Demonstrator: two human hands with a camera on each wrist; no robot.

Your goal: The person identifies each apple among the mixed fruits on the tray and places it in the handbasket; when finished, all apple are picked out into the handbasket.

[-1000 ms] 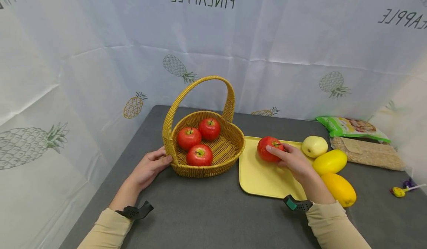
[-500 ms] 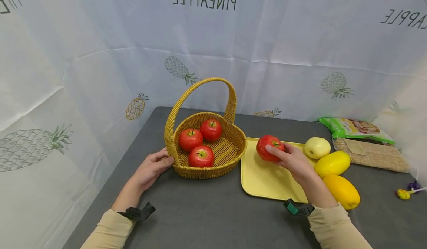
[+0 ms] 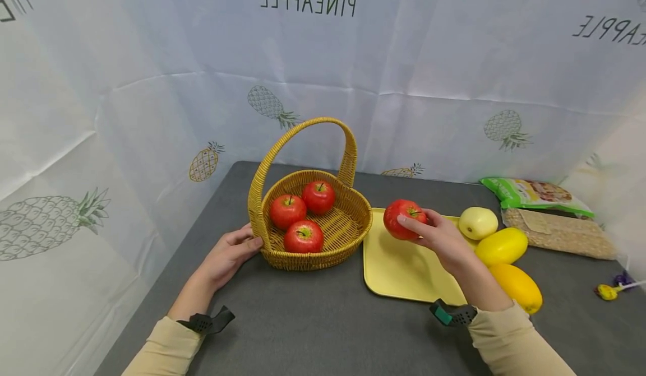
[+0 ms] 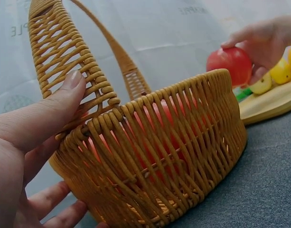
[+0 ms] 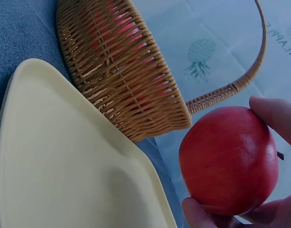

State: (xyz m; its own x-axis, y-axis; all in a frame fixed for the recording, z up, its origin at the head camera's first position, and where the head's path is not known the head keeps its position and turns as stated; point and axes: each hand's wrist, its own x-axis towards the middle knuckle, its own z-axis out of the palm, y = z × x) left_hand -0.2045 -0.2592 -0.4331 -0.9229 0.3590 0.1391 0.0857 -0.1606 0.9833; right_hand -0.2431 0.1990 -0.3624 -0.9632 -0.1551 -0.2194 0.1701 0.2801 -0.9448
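A gold-brown wicker basket (image 3: 348, 224) with a tall arched handle stands on the table with three red apples (image 3: 303, 237) inside. My left hand (image 3: 227, 257) holds its left end; in the left wrist view the thumb (image 4: 64, 102) lies on the handle's base and the fingers touch the outer wall. Above the yellow tray (image 3: 404, 278), to the right of the basket, my right hand (image 3: 444, 241) grips another red apple (image 3: 401, 219). The right wrist view shows this apple (image 5: 228, 159) between thumb and fingers, raised off the tray, its stem pointing right.
At the tray's right side lie a pale green round fruit (image 3: 478, 223), a yellow oblong fruit (image 3: 502, 246) and an orange-yellow one (image 3: 517, 289). Behind them are a green snack bag (image 3: 540, 194) and a clear packet (image 3: 560, 233). Lollipops (image 3: 608, 291) lie far right; a pineapple-print curtain (image 3: 429, 73) hangs behind.
My right hand has lifted the apple slightly off the tray and shifted it a little left toward the basket. The left hand and the basket have stayed in place.
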